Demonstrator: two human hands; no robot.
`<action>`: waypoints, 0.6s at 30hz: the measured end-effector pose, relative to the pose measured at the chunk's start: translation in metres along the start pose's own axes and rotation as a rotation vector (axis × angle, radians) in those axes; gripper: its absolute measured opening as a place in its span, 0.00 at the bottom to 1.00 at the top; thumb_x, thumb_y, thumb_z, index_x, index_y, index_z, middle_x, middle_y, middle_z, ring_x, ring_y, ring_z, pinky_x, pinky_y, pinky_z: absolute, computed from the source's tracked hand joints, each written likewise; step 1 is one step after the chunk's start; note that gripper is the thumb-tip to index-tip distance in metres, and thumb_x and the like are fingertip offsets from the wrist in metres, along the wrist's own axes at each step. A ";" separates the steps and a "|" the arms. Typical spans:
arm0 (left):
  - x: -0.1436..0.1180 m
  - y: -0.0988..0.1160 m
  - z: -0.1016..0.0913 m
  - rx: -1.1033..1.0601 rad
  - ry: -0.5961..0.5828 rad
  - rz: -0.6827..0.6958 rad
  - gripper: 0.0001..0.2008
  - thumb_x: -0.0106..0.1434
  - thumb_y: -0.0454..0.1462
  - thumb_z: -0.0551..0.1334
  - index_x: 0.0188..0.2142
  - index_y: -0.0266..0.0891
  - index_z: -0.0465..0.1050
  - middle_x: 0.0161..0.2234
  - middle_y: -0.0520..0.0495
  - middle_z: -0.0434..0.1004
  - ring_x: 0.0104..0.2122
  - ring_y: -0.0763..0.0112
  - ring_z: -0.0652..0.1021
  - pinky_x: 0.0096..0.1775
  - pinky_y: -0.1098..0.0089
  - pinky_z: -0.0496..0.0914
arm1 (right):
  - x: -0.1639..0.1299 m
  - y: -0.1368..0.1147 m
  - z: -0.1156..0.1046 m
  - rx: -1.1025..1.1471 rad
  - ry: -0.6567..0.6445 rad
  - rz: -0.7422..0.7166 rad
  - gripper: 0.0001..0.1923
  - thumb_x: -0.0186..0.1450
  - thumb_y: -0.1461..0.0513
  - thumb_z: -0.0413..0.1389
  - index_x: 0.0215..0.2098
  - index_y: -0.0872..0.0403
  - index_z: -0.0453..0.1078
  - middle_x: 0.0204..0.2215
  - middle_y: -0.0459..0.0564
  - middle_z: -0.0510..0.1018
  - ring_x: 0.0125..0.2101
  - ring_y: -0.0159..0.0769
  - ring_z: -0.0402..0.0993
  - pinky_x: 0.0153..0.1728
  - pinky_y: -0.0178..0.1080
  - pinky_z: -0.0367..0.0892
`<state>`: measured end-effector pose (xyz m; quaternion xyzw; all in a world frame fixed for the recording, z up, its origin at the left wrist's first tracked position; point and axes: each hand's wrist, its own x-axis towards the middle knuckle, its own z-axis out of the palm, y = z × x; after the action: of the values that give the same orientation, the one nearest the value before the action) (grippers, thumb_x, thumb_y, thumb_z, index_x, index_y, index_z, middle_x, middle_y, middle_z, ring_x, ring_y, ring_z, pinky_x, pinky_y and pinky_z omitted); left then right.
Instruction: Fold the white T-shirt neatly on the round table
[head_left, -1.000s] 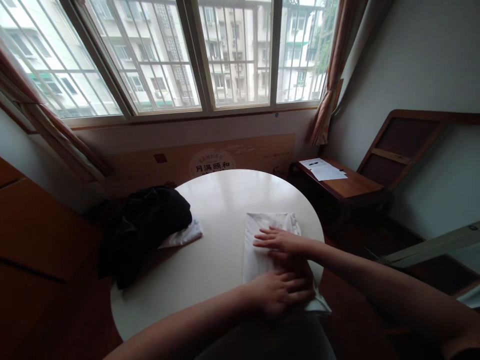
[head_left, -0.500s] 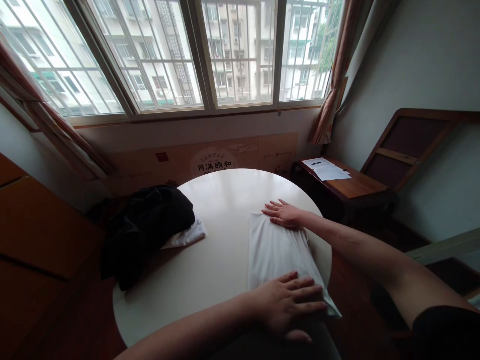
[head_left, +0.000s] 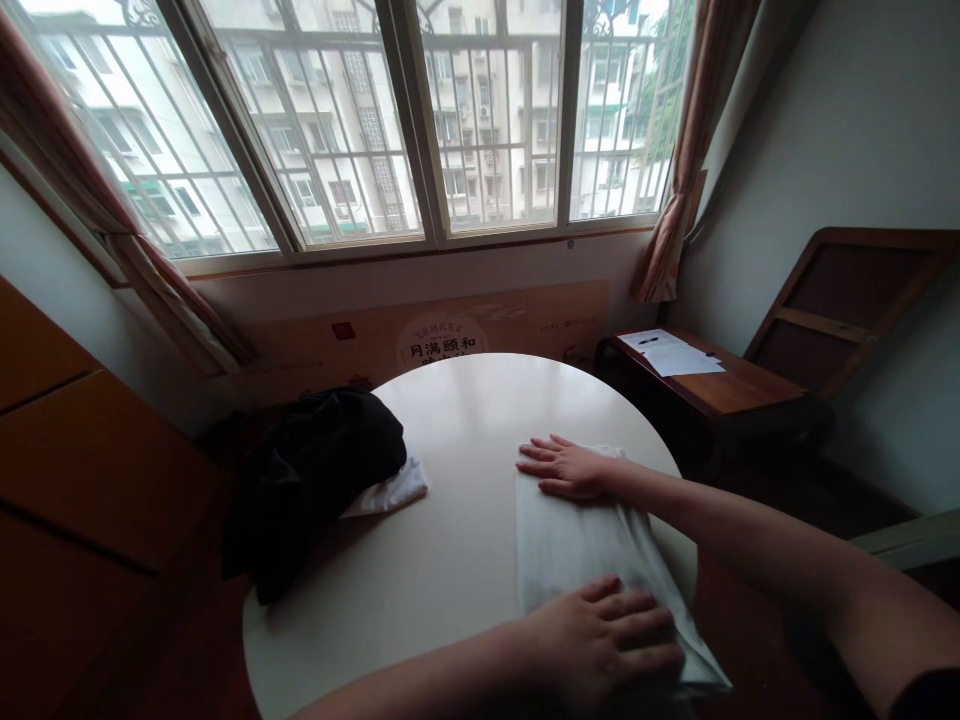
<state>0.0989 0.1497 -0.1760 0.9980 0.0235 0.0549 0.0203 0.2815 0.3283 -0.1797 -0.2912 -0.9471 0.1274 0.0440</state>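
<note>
Cardboard panel [head_left: 442,335] under the window reads 月满颐和, rest too small imo. Both my hands flat, fingers spread: right hand [head_left: 566,468] on far end of folded white cloth [head_left: 581,540], left hand [head_left: 604,640] on near end, at round table [head_left: 450,520] right edge.

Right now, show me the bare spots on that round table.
Bare: the table's far middle, and the strip between the black clothes and the white cloth. Crowded: right side, left hand and right hand flat on the cloth.

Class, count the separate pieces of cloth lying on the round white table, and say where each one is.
3: a folded white cloth under both hands at the right; a crumpled black garment at the left edge; a small white cloth partly under it. More may be hidden beneath.
</note>
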 end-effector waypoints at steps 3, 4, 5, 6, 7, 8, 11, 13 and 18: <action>0.000 -0.004 0.004 0.065 0.065 0.006 0.26 0.78 0.47 0.48 0.68 0.38 0.59 0.70 0.44 0.51 0.68 0.58 0.56 0.68 0.54 0.51 | 0.008 0.017 -0.004 -0.024 0.068 0.093 0.31 0.74 0.47 0.42 0.73 0.44 0.52 0.71 0.54 0.52 0.71 0.52 0.47 0.68 0.59 0.44; 0.001 -0.005 0.006 0.080 0.098 0.010 0.24 0.78 0.48 0.49 0.66 0.39 0.62 0.68 0.44 0.55 0.66 0.59 0.59 0.66 0.55 0.55 | 0.010 0.018 -0.005 -0.037 0.108 0.116 0.31 0.74 0.49 0.44 0.72 0.47 0.55 0.69 0.57 0.56 0.69 0.51 0.52 0.67 0.57 0.47; 0.001 -0.006 0.008 0.091 0.126 0.012 0.22 0.78 0.47 0.49 0.64 0.40 0.64 0.65 0.45 0.60 0.62 0.59 0.63 0.63 0.56 0.60 | 0.010 0.019 -0.006 -0.050 0.151 0.141 0.30 0.74 0.50 0.45 0.71 0.49 0.58 0.67 0.58 0.62 0.66 0.50 0.57 0.66 0.55 0.51; 0.002 -0.007 0.009 0.099 0.147 0.006 0.20 0.78 0.46 0.50 0.62 0.40 0.66 0.61 0.45 0.66 0.57 0.60 0.68 0.57 0.57 0.64 | 0.011 0.018 -0.006 -0.061 0.189 0.166 0.28 0.73 0.51 0.47 0.69 0.50 0.62 0.63 0.59 0.67 0.62 0.49 0.63 0.64 0.53 0.55; 0.002 -0.008 0.009 0.106 0.158 -0.006 0.17 0.78 0.45 0.52 0.59 0.41 0.67 0.55 0.46 0.70 0.51 0.62 0.71 0.51 0.59 0.67 | 0.011 0.017 -0.007 -0.069 0.220 0.192 0.27 0.72 0.52 0.48 0.67 0.50 0.65 0.58 0.59 0.71 0.58 0.49 0.67 0.61 0.52 0.59; 0.002 -0.008 0.009 0.113 0.157 -0.023 0.15 0.78 0.44 0.53 0.57 0.41 0.68 0.49 0.47 0.72 0.45 0.63 0.72 0.45 0.60 0.67 | 0.011 0.016 -0.007 -0.072 0.239 0.215 0.26 0.72 0.52 0.49 0.65 0.50 0.67 0.54 0.58 0.74 0.54 0.48 0.70 0.57 0.50 0.63; -0.001 -0.009 0.001 0.131 0.112 -0.074 0.10 0.75 0.43 0.57 0.49 0.40 0.69 0.38 0.48 0.71 0.36 0.64 0.70 0.34 0.62 0.62 | 0.011 0.017 -0.009 -0.054 0.226 0.238 0.24 0.71 0.53 0.49 0.63 0.47 0.69 0.52 0.52 0.77 0.49 0.41 0.74 0.52 0.41 0.67; -0.007 -0.015 -0.007 0.130 0.078 -0.087 0.07 0.73 0.41 0.59 0.43 0.39 0.69 0.37 0.47 0.70 0.36 0.64 0.69 0.32 0.62 0.59 | 0.011 0.025 -0.011 -0.050 0.212 0.257 0.23 0.71 0.56 0.49 0.63 0.44 0.68 0.54 0.47 0.76 0.51 0.38 0.74 0.52 0.38 0.67; -0.040 -0.080 -0.028 0.117 0.010 -0.211 0.05 0.67 0.36 0.63 0.37 0.38 0.68 0.37 0.47 0.72 0.37 0.63 0.69 0.39 0.60 0.63 | -0.008 0.067 -0.022 -0.111 0.276 0.550 0.27 0.72 0.58 0.46 0.68 0.48 0.62 0.56 0.53 0.75 0.52 0.44 0.74 0.53 0.43 0.67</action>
<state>0.0527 0.2287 -0.1560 0.9892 0.1316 0.0561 -0.0323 0.3283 0.3824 -0.1762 -0.5531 -0.8233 0.0417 0.1202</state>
